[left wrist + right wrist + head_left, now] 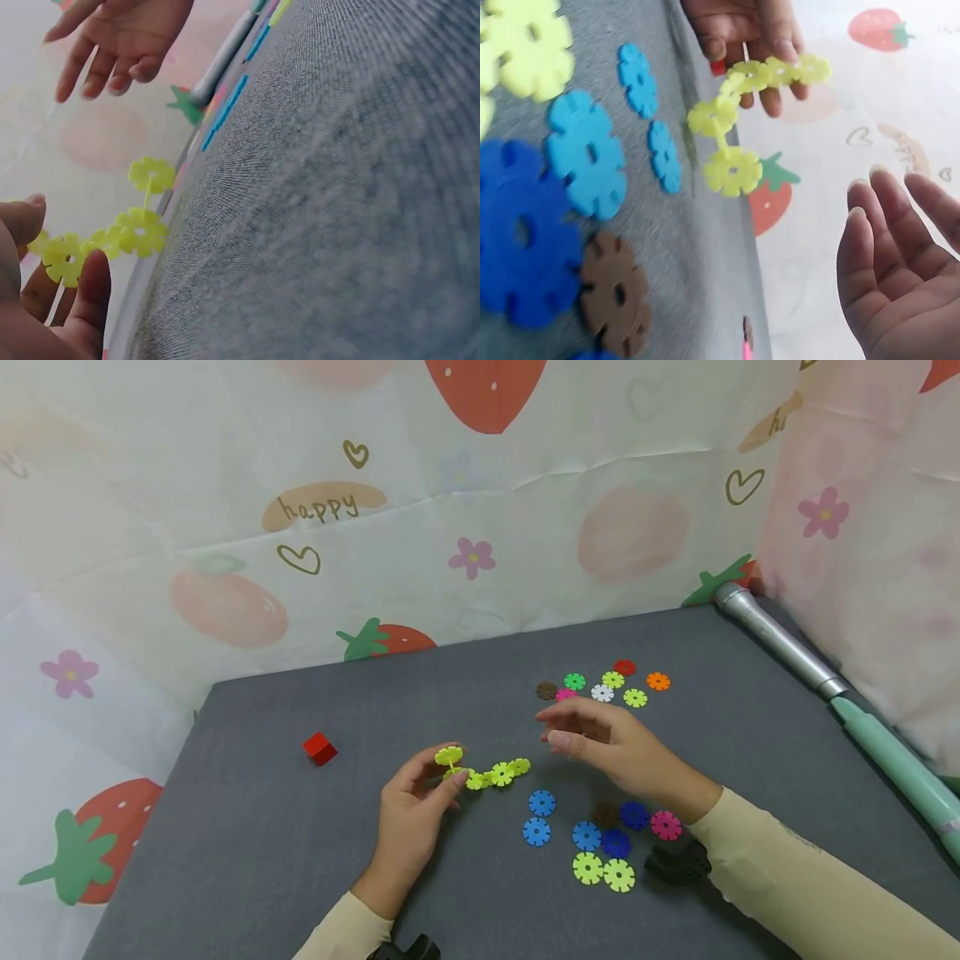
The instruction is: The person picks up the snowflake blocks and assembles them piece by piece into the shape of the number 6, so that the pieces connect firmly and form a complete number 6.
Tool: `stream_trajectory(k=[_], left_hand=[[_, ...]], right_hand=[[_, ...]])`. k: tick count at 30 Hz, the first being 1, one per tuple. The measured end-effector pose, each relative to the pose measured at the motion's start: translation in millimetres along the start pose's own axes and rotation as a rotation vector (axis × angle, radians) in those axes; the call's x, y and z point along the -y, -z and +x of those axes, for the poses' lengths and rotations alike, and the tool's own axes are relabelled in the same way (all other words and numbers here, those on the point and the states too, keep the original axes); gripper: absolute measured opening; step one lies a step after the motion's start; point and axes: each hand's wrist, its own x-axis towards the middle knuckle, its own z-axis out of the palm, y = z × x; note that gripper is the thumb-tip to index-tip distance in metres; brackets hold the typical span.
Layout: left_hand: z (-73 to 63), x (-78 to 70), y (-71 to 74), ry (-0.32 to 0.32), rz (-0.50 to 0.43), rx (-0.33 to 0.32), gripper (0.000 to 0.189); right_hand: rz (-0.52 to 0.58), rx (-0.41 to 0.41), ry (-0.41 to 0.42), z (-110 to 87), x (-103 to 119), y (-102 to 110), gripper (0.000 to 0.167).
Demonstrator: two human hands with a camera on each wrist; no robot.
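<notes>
A chain of joined yellow-green snowflake discs (501, 773) is pinched at one end by my left hand (416, 814), between thumb and fingers. Its free end reaches toward the right, over the grey table. In the right wrist view the chain (733, 171) bends, with the last discs angled against each other. My right hand (607, 743) hovers to the right of that free end, fingers loosely bent and holding nothing; the right wrist view shows the bare palm (922, 300). Two light blue discs (537, 832) lie just below the gap between the hands.
Loose discs in blue, brown, pink and yellow-green (588, 867) lie under the right forearm. Another multicoloured group (602, 692) sits behind the right hand. A red cube (320, 748) stands at left. Along the right edge lies a silver and mint-green microphone-like rod (783, 643). Printed cloth (525, 518) hangs behind.
</notes>
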Motion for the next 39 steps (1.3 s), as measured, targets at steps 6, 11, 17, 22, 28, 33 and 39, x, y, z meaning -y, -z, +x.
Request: stream_trajectory(k=[6,11,17,22,28,33,39], left_hand=[[1.4,2.8,0.6,0.036,-0.134,-0.006,0.034],[1.7,4.3,0.2,0.073,-0.178,-0.026,0.025],[2.0,2.9,-0.9,0.107,-0.153,-0.054,0.023],[1.9,2.2,-1.1,0.125,-0.157,-0.062,0.023],[1.8,2.7,-0.1,0.121,-0.165,-0.067,0.024],[2.1,3.9,0.1,0.123,-0.170,-0.065,0.024],[1.0,2.2,-0.7,0.134,-0.181,-0.065,0.025]], right_hand=[[-0.017,0.056,0.028,-13.7,-10,8,0.037],[-0.031,0.111,0.032,-26.3,-20,12,0.036],[-0.014,0.197,0.013,-39.1,-30,12,0.040],[-0.067,0.325,0.065,-41.3,-38,10,0.039],[-0.224,0.478,0.167,-41.5,-42,6,0.033],[-0.357,0.521,0.133,-44.3,-40,6,0.027],[-0.370,0.528,0.104,-44.9,-39,6,0.022]])
